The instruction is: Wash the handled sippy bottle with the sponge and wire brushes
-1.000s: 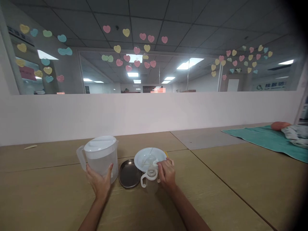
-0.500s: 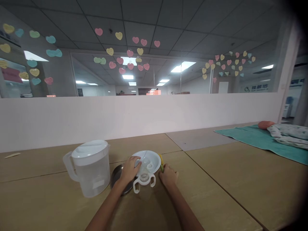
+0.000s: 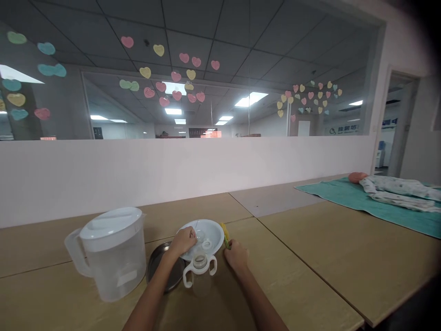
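Observation:
A clear baby bottle (image 3: 200,271) with two white handles stands uncapped on the wooden table (image 3: 310,257). Behind it lies a white plate (image 3: 212,232) with small clear bottle parts (image 3: 205,242) on it. My left hand (image 3: 182,240) reaches over the plate's left rim, fingers curled on something I cannot make out. My right hand (image 3: 236,255) rests by the plate's right edge, closed on a yellow-green handled tool (image 3: 225,233).
A clear plastic pitcher (image 3: 110,253) with a white lid stands at the left. A dark metal tray (image 3: 161,271) lies between pitcher and bottle. A teal mat (image 3: 361,200) with a clothed baby doll (image 3: 396,187) lies far right. A low white wall runs behind the table.
My left hand left the pitcher and went to the plate. My right hand left the bottle top and closed on the yellow-green tool. The view swung right.

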### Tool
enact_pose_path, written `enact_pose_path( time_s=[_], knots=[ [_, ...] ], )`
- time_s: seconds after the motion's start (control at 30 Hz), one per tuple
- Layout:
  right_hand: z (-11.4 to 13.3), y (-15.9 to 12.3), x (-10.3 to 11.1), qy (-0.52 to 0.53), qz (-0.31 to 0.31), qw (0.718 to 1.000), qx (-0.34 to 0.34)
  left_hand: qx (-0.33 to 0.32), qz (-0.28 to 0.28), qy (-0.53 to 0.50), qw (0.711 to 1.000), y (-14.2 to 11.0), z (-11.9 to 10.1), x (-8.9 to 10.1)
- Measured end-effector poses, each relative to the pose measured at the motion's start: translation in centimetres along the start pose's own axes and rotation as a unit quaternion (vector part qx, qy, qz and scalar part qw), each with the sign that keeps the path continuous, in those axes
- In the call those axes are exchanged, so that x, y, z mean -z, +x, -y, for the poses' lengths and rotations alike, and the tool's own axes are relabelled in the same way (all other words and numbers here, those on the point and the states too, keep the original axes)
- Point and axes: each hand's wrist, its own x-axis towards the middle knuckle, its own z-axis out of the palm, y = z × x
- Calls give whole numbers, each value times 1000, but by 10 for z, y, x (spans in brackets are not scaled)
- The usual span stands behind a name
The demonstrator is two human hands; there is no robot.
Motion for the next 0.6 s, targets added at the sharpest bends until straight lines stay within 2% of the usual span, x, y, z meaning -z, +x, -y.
enact_pose_path(
  time_s=[0.13, 0.27, 0.37, 0.47, 0.53, 0.6],
  knots=[
    [-6, 6, -4, 33, -12, 999, 1, 25, -66, -79, 994, -1, -3, 4],
    [-9, 8, -4, 71, -36, 997, 0, 46, -114, -178, 976, 2, -6, 3],
    [-9, 8, -1, 104, -75, 992, 8, 52, -110, -268, 956, 3, -12, -4],
    [-6, 7, 0, 143, -141, 979, 29, 64, -97, -354, 928, 1, -21, -12],
    [-3, 4, 2, 174, -180, 966, 57, 68, -92, -419, 901, -2, -26, -16],
    [2, 0, 4, 198, -206, 954, 96, 56, -97, -429, 896, -5, -27, -16]
  ],
)
